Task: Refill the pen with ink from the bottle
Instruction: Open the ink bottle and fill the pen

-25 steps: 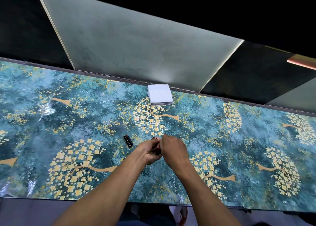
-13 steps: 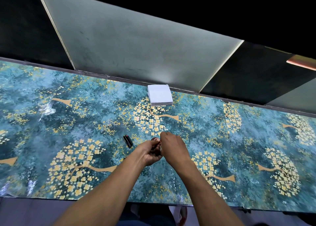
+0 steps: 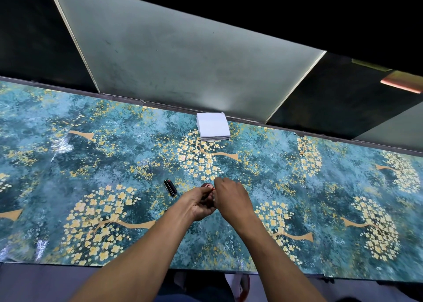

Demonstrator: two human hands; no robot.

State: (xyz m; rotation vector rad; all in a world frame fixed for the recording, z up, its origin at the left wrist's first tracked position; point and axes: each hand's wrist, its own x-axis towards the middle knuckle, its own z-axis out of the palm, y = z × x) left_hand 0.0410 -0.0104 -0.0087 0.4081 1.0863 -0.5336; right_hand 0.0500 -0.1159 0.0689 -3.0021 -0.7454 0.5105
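My left hand (image 3: pixel 198 204) is curled around the small ink bottle (image 3: pixel 207 185). Only the bottle's red round top shows above my fingers. My right hand (image 3: pixel 231 198) meets the left from the right, its fingertips pinched on a thin red piece, apparently the pen (image 3: pixel 213 188), right at the bottle's top. The hands hide most of both things. A short black pen part (image 3: pixel 170 187) with red marks lies on the table just left of my hands.
The table (image 3: pixel 91 164) has a glossy teal cover with golden trees. A white stack of paper squares (image 3: pixel 212 126) sits at the far edge, straight beyond my hands. A dark wall with a pale panel rises behind the table.
My right hand has lifted slightly toward the bottle's top, and the red top shows more. The left hand, the black pen part and the paper stack have stayed put.
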